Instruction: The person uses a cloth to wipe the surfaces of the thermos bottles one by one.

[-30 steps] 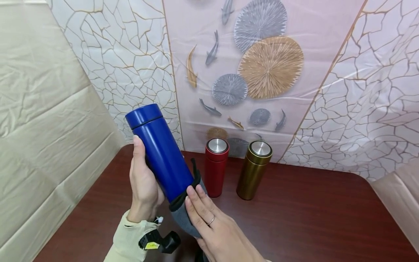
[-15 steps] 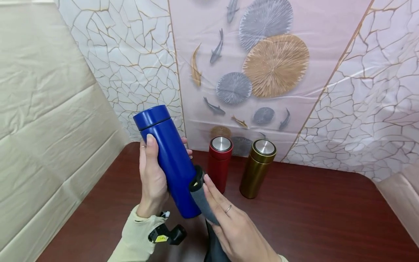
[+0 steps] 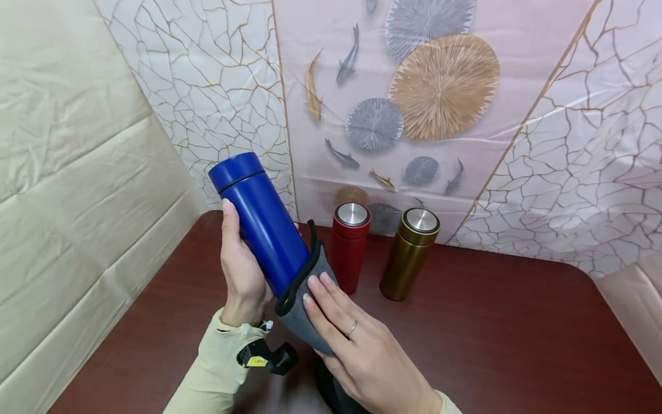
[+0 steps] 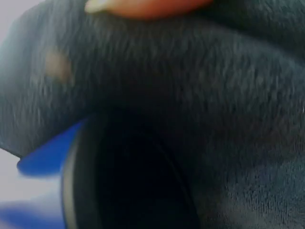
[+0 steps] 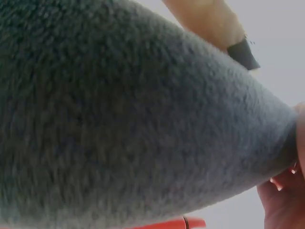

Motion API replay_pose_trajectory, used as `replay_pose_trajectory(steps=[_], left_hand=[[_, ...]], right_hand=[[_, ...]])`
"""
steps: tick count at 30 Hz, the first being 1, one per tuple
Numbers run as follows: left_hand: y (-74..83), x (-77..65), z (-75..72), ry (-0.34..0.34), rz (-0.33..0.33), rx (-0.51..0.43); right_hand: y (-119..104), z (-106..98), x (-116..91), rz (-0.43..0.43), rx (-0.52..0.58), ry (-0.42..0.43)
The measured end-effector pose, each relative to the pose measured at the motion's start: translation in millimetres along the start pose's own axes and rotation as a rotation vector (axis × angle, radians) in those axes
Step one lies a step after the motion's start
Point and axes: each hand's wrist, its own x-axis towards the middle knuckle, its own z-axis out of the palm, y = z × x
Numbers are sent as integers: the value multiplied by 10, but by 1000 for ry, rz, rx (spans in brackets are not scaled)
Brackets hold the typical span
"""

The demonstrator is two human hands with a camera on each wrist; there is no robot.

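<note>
My left hand (image 3: 242,270) grips a blue thermos bottle (image 3: 261,221), tilted with its lid end up and to the left. My right hand (image 3: 369,356) pinches a grey fabric bottle sleeve (image 3: 302,319) with black edging, its fingers laid along the outside and the thumb hidden. The bottle's lower end is out of sight at the sleeve's mouth. Grey cloth (image 5: 143,119) fills most of the right wrist view. In the left wrist view, the sleeve's fuzzy fabric (image 4: 228,95) is very close, with a sliver of blue bottle at lower left.
A red thermos (image 3: 348,253) and a gold thermos (image 3: 405,264) with silver lid tops stand upright at the back of the dark red table (image 3: 517,333). Patterned cloth (image 3: 439,86) hangs behind. Dark fabric (image 3: 333,391) hangs below the right hand.
Half a second ago the sleeve was off to the right and the bottle's base showed; now the sleeve's mouth hides the base, as one second ago. Both hands have shifted slightly right overall.
</note>
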Motion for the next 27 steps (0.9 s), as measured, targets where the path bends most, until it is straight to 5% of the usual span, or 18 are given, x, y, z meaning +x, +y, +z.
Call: replay_pose_trajectory(steps=[5,9,13,20,23,27], left_hand=[[-34,-88,95,7,11,10],[-175,-209,258,-56,57,5],[-395,-385,405,-197,81,82],[-723,-690,517,-440,123,381],[-757,-719,515,-462,151,427],[-691,-674,511,-437,159,362]], right_hand=[[-30,62,-2,40,-58,-8],[2,39,0,100,-32,57],[65,-36,10,185,4,189],[184,-285,9,334,-14,354],[189,-329,13,346,-15,368],[160,-276,24,311,1,372]])
